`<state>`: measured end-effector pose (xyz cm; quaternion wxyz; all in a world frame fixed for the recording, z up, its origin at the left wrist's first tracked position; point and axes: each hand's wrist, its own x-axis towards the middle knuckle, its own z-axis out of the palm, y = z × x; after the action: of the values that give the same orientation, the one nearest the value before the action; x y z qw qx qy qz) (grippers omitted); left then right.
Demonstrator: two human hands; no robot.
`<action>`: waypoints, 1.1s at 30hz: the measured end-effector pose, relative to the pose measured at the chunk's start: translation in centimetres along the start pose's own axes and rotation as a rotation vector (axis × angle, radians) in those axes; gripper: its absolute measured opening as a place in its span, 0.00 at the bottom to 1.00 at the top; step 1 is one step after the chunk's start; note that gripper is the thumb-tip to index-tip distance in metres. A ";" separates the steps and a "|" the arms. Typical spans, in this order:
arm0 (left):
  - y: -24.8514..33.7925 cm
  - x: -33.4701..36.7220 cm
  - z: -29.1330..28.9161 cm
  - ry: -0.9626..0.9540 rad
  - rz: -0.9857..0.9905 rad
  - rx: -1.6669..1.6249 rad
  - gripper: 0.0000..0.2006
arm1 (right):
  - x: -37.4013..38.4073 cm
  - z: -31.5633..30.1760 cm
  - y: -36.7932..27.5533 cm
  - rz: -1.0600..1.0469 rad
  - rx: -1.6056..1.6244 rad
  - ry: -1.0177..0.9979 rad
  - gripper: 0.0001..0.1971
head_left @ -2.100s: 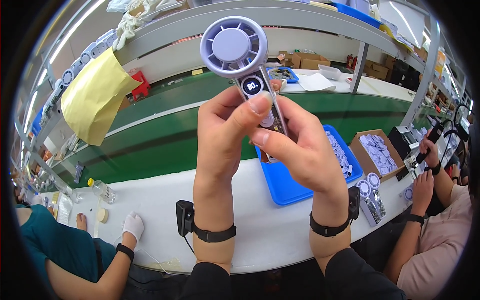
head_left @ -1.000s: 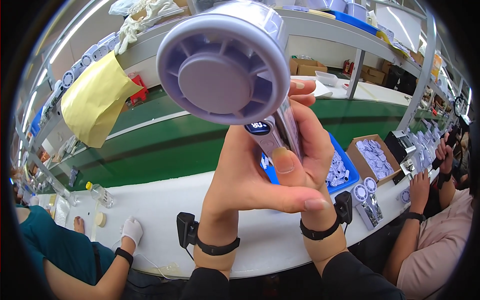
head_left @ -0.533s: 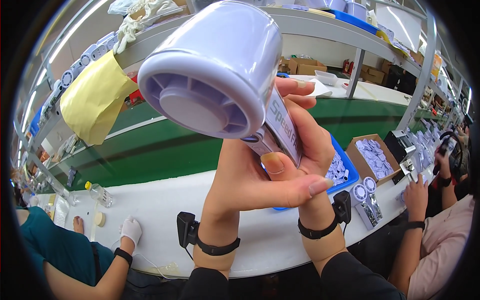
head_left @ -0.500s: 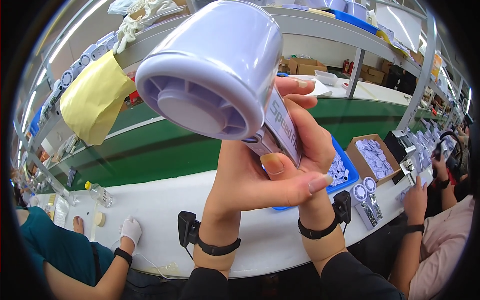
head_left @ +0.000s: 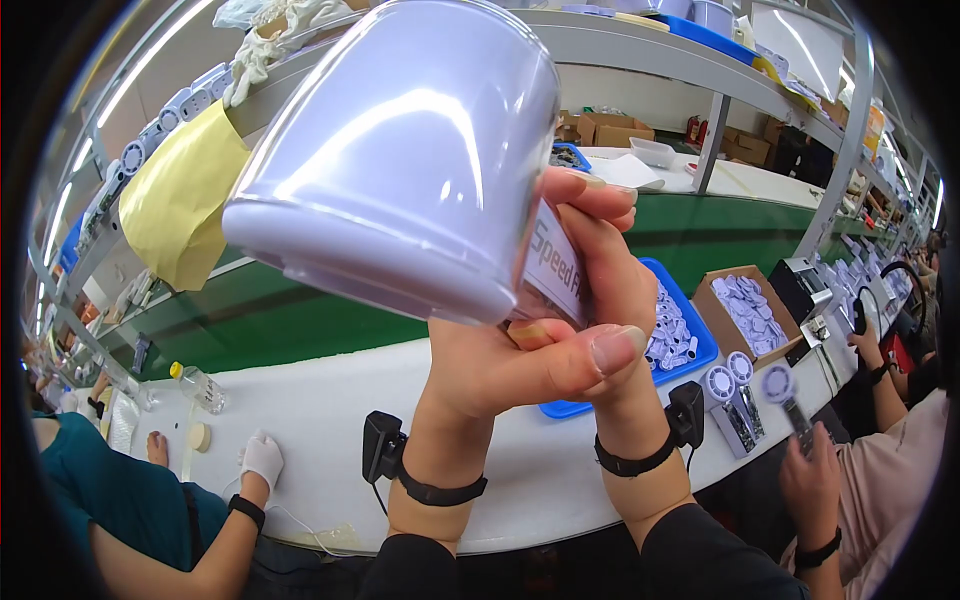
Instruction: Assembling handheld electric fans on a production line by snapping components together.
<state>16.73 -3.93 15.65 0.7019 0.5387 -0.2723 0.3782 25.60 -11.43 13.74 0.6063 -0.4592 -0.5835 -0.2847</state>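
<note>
Fan (head_left: 400, 160) of glossy lavender plastic tilts up and left from the hands: left hand (head_left: 490, 375) and right hand (head_left: 622, 280) are both curled closed around its handle. It looks light, stiff and somewhat slippery, probably top-heavy, so the slim handle seems the surest hold. Below the hands runs the worktop (head_left: 330, 440), its near edge beneath the forearms; a blue tray (head_left: 567, 409) crowds the space behind the right hand. Leftward, room stretches toward a bottle (head_left: 205, 390), well apart.
</note>
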 end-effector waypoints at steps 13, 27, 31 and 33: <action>0.2 0.7 -2.5 0.079 -0.080 0.194 0.33 | 1.0 -2.1 -1.1 0.657 0.613 -0.196 0.23; 1.8 0.8 -5.6 -0.047 -0.356 0.400 0.22 | 0.5 -1.5 1.1 0.827 0.654 -0.624 0.12; 2.0 0.9 -6.0 -0.015 -0.403 0.420 0.27 | -0.3 -0.1 2.0 0.802 0.697 -0.539 0.13; 1.1 1.4 -5.7 0.004 -0.361 0.315 0.32 | -0.5 0.0 2.4 0.709 0.657 -0.413 0.14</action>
<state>16.46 2.05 15.80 0.6660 0.6808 -0.1078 0.2853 27.64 -10.57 12.70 0.6499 -0.4607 -0.5579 0.2325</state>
